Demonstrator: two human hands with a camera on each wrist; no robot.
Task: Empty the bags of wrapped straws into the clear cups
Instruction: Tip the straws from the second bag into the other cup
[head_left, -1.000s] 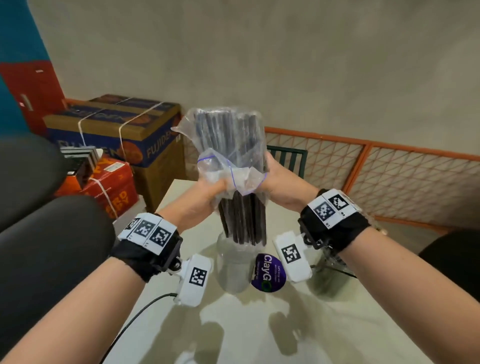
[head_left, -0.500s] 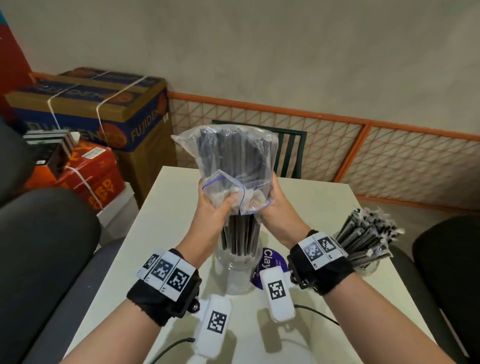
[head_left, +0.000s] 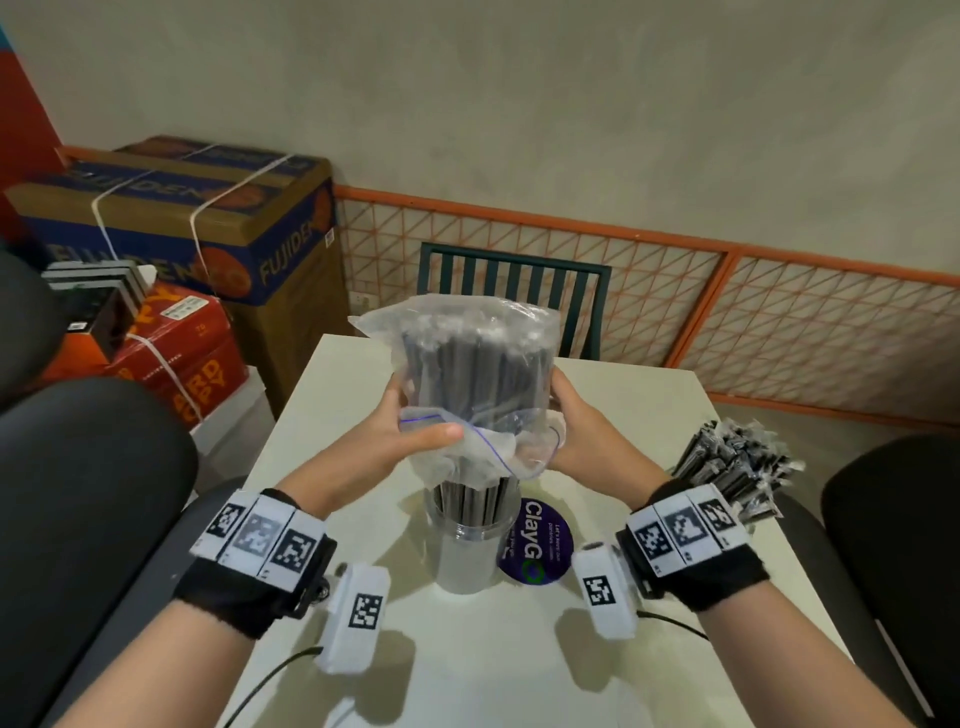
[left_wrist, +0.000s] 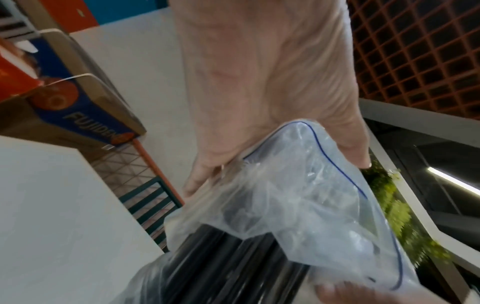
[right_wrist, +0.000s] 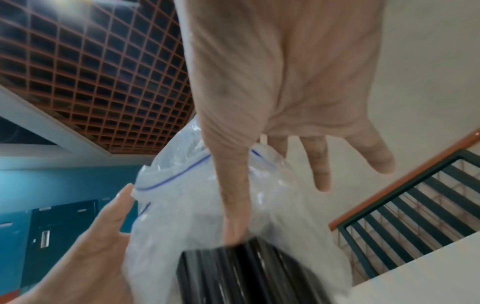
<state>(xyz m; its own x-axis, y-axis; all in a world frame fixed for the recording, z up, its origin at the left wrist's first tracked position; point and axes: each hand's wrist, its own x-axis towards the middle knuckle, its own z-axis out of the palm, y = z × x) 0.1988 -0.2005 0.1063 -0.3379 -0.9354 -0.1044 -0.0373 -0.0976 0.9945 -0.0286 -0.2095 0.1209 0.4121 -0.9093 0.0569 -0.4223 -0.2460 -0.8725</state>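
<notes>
An upside-down clear zip bag (head_left: 467, 374) of black wrapped straws hangs over a clear cup (head_left: 467, 561) on the white table (head_left: 467, 665). Straws (head_left: 475, 499) stick out of the bag's open mouth, and their lower ends are inside the cup. My left hand (head_left: 415, 418) grips the bag's left side, thumb across the front near the blue zip line. My right hand (head_left: 566, 415) holds the right side. In the left wrist view the bag (left_wrist: 298, 195) sits under my left hand (left_wrist: 259, 82). In the right wrist view the thumb of my right hand (right_wrist: 285, 72) presses the bag (right_wrist: 182, 205) above the straws (right_wrist: 246, 277).
A second cup crammed with wrapped straws (head_left: 727, 467) stands at the table's right edge. A purple round sticker (head_left: 537, 540) lies just right of the near cup. Black chairs (head_left: 78, 493) flank the table, a green chair (head_left: 514, 280) stands behind it, and cardboard boxes (head_left: 208, 218) sit far left.
Both hands have brought the bag down towards the cup. The straws' lower ends, which hung above the rim, now sit inside it. The head view has tilted down.
</notes>
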